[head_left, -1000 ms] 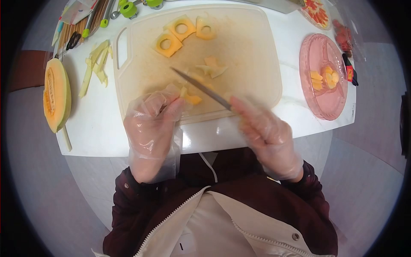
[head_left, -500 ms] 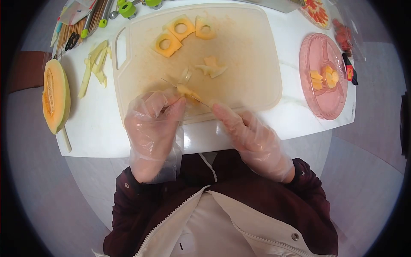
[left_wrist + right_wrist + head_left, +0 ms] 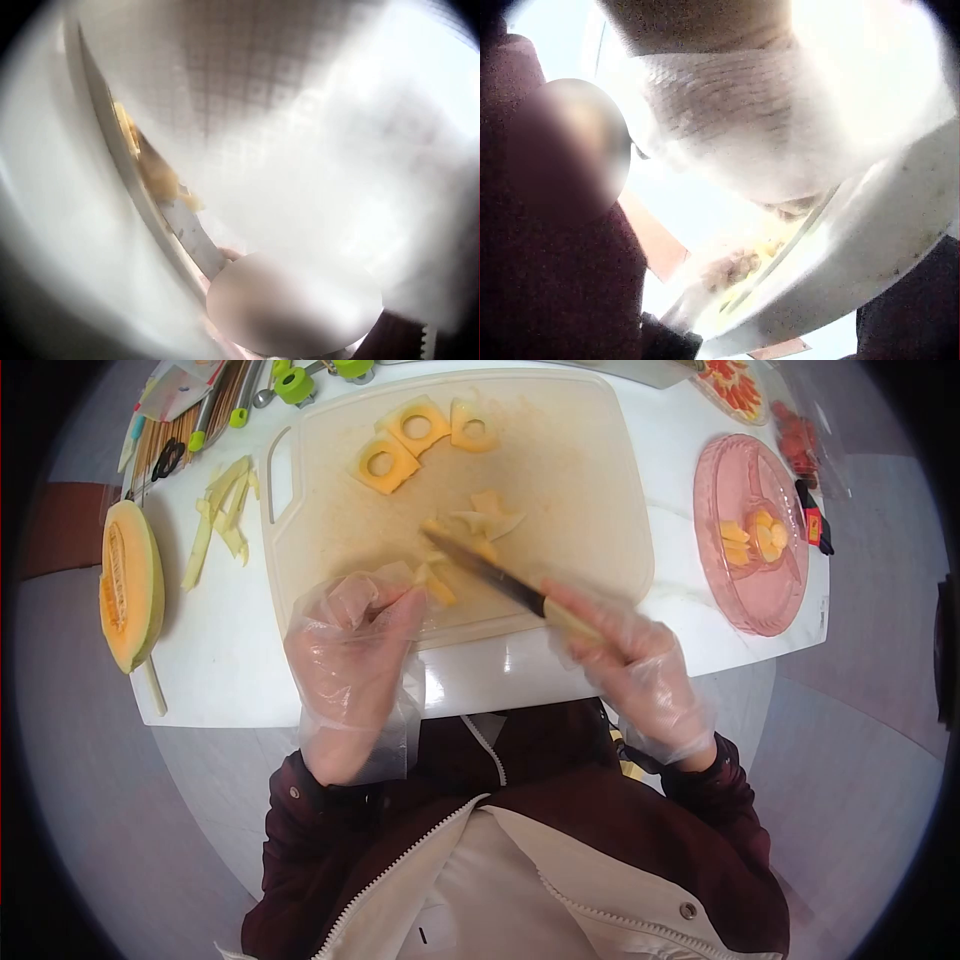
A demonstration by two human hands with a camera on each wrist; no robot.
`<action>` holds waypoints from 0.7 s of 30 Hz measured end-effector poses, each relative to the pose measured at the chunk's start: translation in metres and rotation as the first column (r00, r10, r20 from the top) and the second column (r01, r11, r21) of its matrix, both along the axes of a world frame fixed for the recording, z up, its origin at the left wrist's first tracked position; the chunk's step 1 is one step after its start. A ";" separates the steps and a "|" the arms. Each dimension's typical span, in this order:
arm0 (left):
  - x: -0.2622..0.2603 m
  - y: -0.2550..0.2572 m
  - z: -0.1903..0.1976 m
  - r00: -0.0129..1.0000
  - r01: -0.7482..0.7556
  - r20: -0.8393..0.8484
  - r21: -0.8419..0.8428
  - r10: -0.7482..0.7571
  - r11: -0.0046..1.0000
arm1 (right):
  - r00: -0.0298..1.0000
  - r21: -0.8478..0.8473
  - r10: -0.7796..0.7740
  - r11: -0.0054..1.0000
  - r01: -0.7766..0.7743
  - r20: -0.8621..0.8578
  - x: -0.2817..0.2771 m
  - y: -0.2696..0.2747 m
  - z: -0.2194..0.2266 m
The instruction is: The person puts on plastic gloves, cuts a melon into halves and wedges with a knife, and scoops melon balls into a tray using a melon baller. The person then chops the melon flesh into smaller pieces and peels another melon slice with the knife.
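In the head view the left hand point(image 3: 355, 650), in a clear plastic glove, pinches a small melon piece point(image 3: 438, 588) at the near edge of the cutting board point(image 3: 590, 490). The gloved right hand point(image 3: 635, 670) grips the handle of a knife point(image 3: 490, 572), its blade pointing up and left above the board, just right of that piece. Pale melon scraps point(image 3: 490, 515) lie beyond the blade. Three melon slices with round holes point(image 3: 388, 464) rest at the board's far side. Glove plastic blurs much of the left wrist view, where the blade point(image 3: 191, 236) shows; the right wrist view is overexposed.
At the far left lies a cut melon point(image 3: 132, 585), with rind strips point(image 3: 228, 515) beside the board. A pink divided plate point(image 3: 755, 595) holding melon pieces stands on the right. Green-handled tools point(image 3: 294, 385), skewers and black scissors point(image 3: 169, 458) are at the back left.
The right hand moved toward the piece with the knife, then back to the right, lifting the blade off it. The left hand has stayed almost in place.
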State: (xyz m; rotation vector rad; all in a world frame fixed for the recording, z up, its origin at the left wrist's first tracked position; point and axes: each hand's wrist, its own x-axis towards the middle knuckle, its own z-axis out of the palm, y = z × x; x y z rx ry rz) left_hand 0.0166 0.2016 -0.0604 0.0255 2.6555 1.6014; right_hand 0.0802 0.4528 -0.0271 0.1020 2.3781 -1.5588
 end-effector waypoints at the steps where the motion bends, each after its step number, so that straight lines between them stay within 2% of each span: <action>1: 0.001 -0.001 -0.001 1.000 -0.004 0.018 0.006 0.004 1.000 | 0.990 -0.130 -0.091 0.986 0.105 0.109 -0.003 -0.001 0.003; 5: 0.001 -0.003 0.001 1.000 0.015 0.017 -0.008 -0.015 1.000 | 0.995 -0.085 -0.086 0.992 0.090 0.049 -0.002 -0.004 0.005; 7: 0.000 -0.001 0.002 1.000 0.012 0.022 -0.003 -0.012 1.000 | 0.991 0.132 0.040 0.991 -0.023 -0.131 0.005 -0.010 0.001; 8: 0.000 0.001 0.003 1.000 0.007 0.028 -0.001 -0.007 1.000 | 0.991 0.132 0.038 0.991 -0.021 -0.130 0.008 -0.013 0.002; 10: 0.002 0.005 0.005 0.999 -0.016 0.036 0.025 0.015 1.000 | 0.985 0.295 0.122 0.952 -0.082 -0.123 0.011 -0.020 0.004; 12: 0.002 0.007 0.006 0.998 -0.038 0.044 0.052 0.036 0.998 | 0.976 0.300 0.164 0.947 -0.114 -0.147 0.013 -0.020 -0.005; 14: 0.002 0.007 0.006 1.000 -0.020 -0.021 -0.020 0.019 1.000 | 0.963 0.306 0.205 0.941 -0.145 -0.173 0.013 -0.023 -0.005; 15: 0.001 0.006 0.006 1.000 -0.020 -0.021 -0.021 0.020 1.000 | 0.970 0.366 0.219 0.915 -0.167 -0.106 0.012 -0.026 0.000; 16: 0.001 0.004 0.006 0.997 0.010 -0.073 -0.102 -0.018 0.995 | 0.973 0.423 0.229 0.886 -0.192 -0.037 0.011 -0.029 0.002; 17: 0.001 0.004 0.006 0.991 0.037 -0.122 -0.184 -0.060 0.982 | 0.973 0.424 0.228 0.885 -0.191 -0.038 0.010 -0.031 0.002; 21: 0.002 0.004 0.009 0.991 0.045 -0.119 -0.160 -0.065 0.986 | 0.982 0.336 0.171 0.932 -0.134 -0.082 0.003 -0.030 -0.014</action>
